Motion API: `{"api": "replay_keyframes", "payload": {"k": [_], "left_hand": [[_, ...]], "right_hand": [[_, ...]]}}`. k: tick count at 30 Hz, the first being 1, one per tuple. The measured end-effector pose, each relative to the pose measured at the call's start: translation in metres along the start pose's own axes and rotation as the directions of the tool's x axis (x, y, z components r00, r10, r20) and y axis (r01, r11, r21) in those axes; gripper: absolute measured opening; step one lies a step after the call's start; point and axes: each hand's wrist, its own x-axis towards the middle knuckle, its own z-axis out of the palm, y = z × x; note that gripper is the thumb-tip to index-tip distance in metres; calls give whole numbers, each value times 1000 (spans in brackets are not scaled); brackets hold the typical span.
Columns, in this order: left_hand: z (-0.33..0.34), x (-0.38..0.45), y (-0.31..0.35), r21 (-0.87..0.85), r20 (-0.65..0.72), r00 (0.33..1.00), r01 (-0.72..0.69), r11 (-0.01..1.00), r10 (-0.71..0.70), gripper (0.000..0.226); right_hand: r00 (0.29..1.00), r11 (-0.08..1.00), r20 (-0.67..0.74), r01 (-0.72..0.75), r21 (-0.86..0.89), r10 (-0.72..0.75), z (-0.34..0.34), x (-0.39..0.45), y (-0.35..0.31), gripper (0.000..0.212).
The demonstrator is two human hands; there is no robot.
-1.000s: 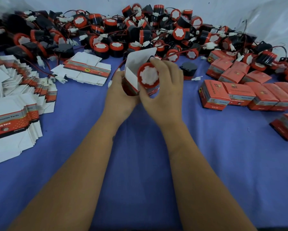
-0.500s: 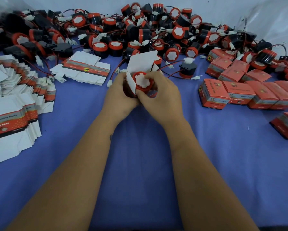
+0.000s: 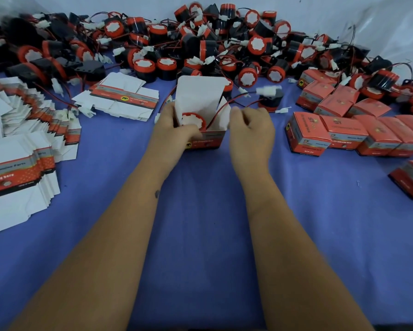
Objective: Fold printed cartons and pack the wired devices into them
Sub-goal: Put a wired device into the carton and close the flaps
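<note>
Gripping the open red printed cardboard carton [image 3: 204, 139] at its near-left corner, the left hand [image 3: 176, 133] steadies it; a red-capped black round wired device [image 3: 193, 120] sits inside, wire trailing out. Right hand [image 3: 251, 131] curls loosely beside the side flap; contact unclear. Top flap unclosed. Closed red cartons [image 3: 344, 134] lie right of the hands, unpacked devices [image 3: 200, 46] beyond, flat carton blanks [image 3: 16, 168] left.

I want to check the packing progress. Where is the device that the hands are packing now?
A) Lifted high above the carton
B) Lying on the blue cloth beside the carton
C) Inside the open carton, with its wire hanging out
C: the device sits inside the open carton, and its wire trails out over the edge.
</note>
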Motion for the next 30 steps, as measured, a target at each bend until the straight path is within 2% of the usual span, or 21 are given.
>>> {"api": "replay_keyframes", "payload": {"k": [2, 3, 4, 5, 7, 9, 13, 14, 16, 17, 20, 22, 24, 27, 30], "left_hand": [[-2, 1, 3, -65, -22, 999, 28, 997, -30, 43], [-2, 2, 5, -82, -31, 999, 37, 996, -40, 45], [-2, 1, 6, -87, -33, 998, 41, 995, -44, 47], [-2, 0, 8, -84, -31, 998, 43, 996, -46, 49], [-2, -2, 9, -100, -28, 998, 52, 994, -56, 51], [-1, -3, 9, -112, -31, 998, 50, 993, -53, 42], [3, -1, 4, 0, -65, 998, -9, 1000, 9, 43], [3, -1, 3, 23, -68, 997, -20, 1000, 21, 44], [4, 0, 3, 62, -66, 997, -26, 998, 31, 46], [4, 1, 3, 81, -63, 998, -26, 996, 31, 46], [4, 1, 2, 97, -45, 998, -45, 994, 50, 45], [4, 0, 1, 84, -37, 997, -57, 995, 61, 43], [4, 0, 0, 71, -41, 997, -65, 995, 68, 43], [5, 1, 0, 65, -57, 996, -61, 996, 65, 43], [6, 1, -1, 47, -65, 996, -56, 997, 59, 44]], "right_hand": [[984, 964, -20, -172, 202, 180, -6, 4, 0, 35], [972, 920, -9, -218, 325, 234, -8, 7, 0, 21], [965, 864, 10, -239, 442, 262, -11, 8, -3, 9], [966, 816, 35, -234, 528, 254, -13, 10, -5, 14], [981, 756, 106, -193, 625, 163, -17, 12, -7, 30], [981, 717, 190, -160, 678, 39, -20, 11, -9, 36], [921, 624, 358, -192, 758, -151, -21, 8, -10, 45], [907, 633, 384, -197, 749, -172, -21, 8, -10, 50], [902, 718, 409, -194, 669, -138, -19, 9, -10, 59], [913, 772, 396, -178, 610, -103, -17, 8, -12, 55], [953, 848, 290, -83, 524, -87, -10, 1, -21, 15], [967, 918, 221, 29, 395, -126, -5, -3, -23, 14], [971, 972, 164, 144, 185, -175, 0, -3, -20, 18], [964, 969, 106, 245, -14, -242, 1, -3, -11, 38], [930, 904, 120, 366, -220, -347, 0, 0, -5, 35]]}}
